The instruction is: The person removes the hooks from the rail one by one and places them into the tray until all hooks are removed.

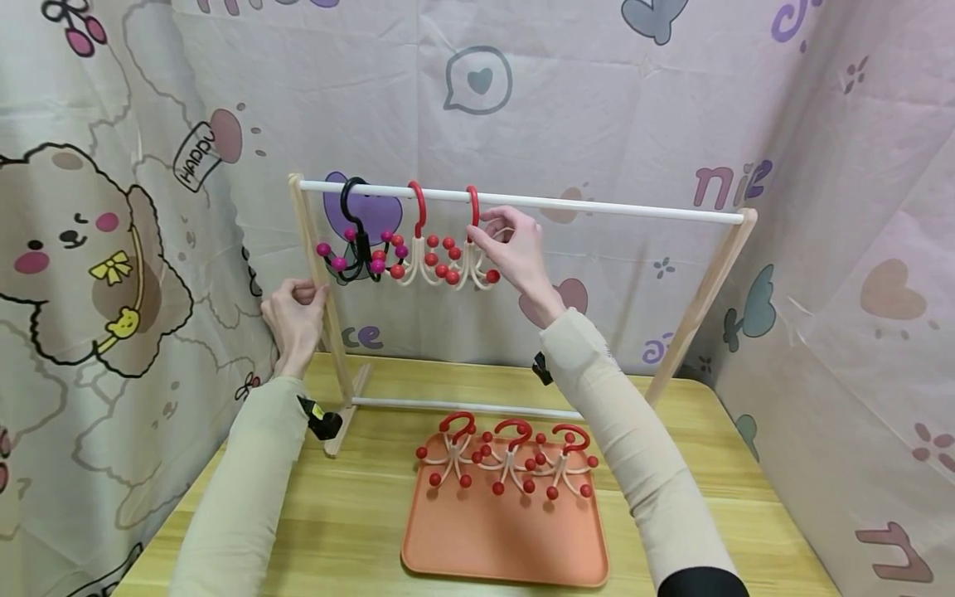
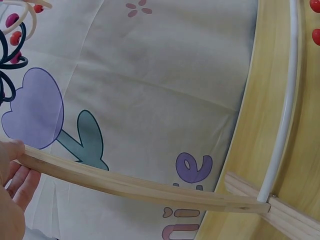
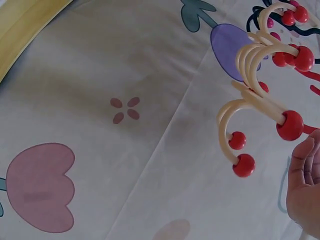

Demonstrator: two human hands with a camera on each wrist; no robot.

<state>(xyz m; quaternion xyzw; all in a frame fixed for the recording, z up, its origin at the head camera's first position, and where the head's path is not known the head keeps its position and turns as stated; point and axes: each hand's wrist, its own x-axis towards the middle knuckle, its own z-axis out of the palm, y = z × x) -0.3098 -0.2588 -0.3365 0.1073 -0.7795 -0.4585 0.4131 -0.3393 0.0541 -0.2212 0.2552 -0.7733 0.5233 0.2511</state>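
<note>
In the head view, the left hand (image 1: 293, 322) holds the left wooden post (image 1: 336, 348) of a rack between thumb and fingers; the left wrist view shows this hand (image 2: 17, 200) at the post (image 2: 125, 187). The right hand (image 1: 520, 255) pinches the red hook of a cream, red-balled hanger (image 1: 468, 264) at the white top rail (image 1: 597, 206). Beside it on the rail hang another red-hooked hanger (image 1: 419, 203) and a black one (image 1: 361, 245) with magenta balls. In the right wrist view, the hand (image 3: 306, 192) is partly cut off beside the hanger (image 3: 262, 104).
A salmon tray (image 1: 503, 539) on the wooden table (image 1: 351, 514) bears three red-hooked hangers (image 1: 510, 456) along its far edge. The rack's right post (image 1: 697, 311) and lower white bar (image 1: 462, 406) stand behind it. Patterned cloth (image 1: 567, 83) surrounds the table.
</note>
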